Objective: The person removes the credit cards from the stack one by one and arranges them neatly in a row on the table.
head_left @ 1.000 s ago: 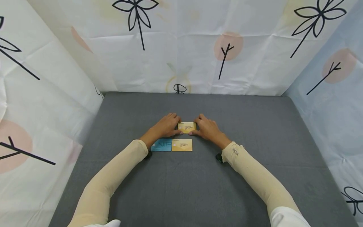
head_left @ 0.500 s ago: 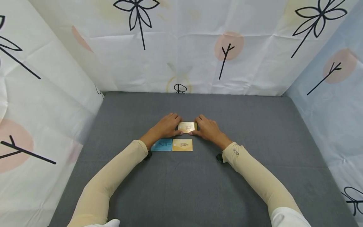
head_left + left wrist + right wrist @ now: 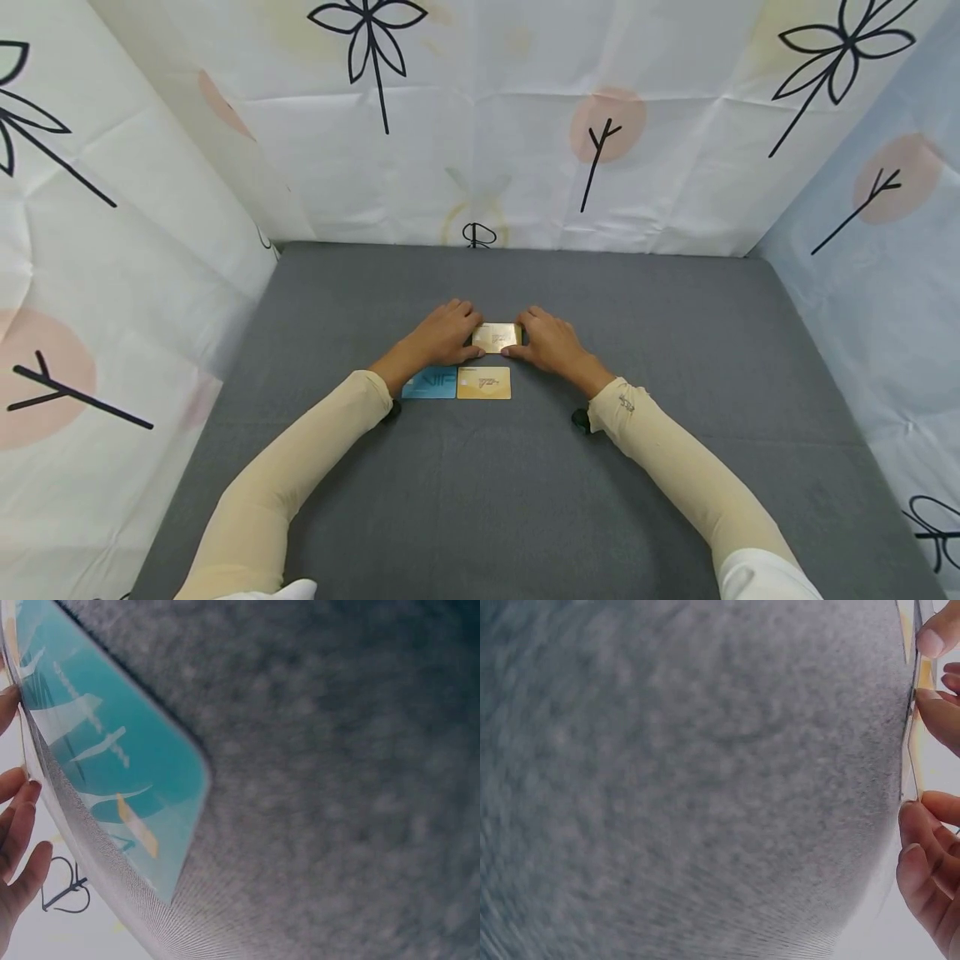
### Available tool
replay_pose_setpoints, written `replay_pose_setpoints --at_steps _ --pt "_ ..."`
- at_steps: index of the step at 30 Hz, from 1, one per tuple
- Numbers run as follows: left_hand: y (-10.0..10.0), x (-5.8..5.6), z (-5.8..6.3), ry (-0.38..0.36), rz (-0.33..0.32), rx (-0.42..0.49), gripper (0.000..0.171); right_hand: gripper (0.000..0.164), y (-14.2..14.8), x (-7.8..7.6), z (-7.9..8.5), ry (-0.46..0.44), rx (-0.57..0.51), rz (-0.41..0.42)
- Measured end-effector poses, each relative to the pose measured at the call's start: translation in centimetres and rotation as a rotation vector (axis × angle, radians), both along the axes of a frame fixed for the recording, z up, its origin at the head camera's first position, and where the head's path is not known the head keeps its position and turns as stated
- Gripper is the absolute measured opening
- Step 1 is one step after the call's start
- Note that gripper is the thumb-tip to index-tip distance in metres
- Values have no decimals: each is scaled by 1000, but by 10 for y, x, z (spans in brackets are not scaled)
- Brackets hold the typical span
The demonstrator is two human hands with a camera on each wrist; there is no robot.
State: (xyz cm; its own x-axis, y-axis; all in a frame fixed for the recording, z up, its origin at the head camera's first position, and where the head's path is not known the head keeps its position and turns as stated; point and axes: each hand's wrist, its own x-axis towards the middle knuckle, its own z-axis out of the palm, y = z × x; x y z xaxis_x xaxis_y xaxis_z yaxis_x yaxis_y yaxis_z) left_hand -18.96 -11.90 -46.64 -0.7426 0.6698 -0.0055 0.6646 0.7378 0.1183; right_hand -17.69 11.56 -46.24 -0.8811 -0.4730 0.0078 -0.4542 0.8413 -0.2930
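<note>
Between both hands lies a gold card [image 3: 497,337], its face catching the light. My left hand [image 3: 442,335] pinches its left end between thumb and fingers, and my right hand [image 3: 553,343] does the same at the right end. Just nearer to me, a second gold card [image 3: 483,383] lies flat, with a blue card [image 3: 431,383] close against its left side. The left wrist partly covers the blue card's upper edge. In the left wrist view, the blue card [image 3: 112,727] looms large. Fingertips of the right hand [image 3: 934,855] show at the right wrist view's edge.
Grey cloth covers the table [image 3: 480,500] under the cards. White fabric walls [image 3: 510,150] with plant drawings stand at the back and on both sides. A dark wrist camera [image 3: 581,419] hangs below the right cuff.
The glare on the held gold card has grown brighter, which suggests a slight tilt. Both hands keep their hold. The whole view has shifted a little.
</note>
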Motion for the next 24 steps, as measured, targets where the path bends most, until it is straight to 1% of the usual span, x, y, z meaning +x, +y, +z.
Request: replay_pose_setpoints --at_steps 4,8,15,24 --pt "0 2 1 19 -5 -11 52 61 -1 2 3 -7 -12 -7" --pt "1 5 4 25 -3 -16 51 65 -1 3 4 1 1 -3" --pt "3 7 7 13 7 -18 53 65 0 4 4 25 32 1" --pt "3 7 10 -11 18 -21 56 64 0 5 7 38 24 -2"
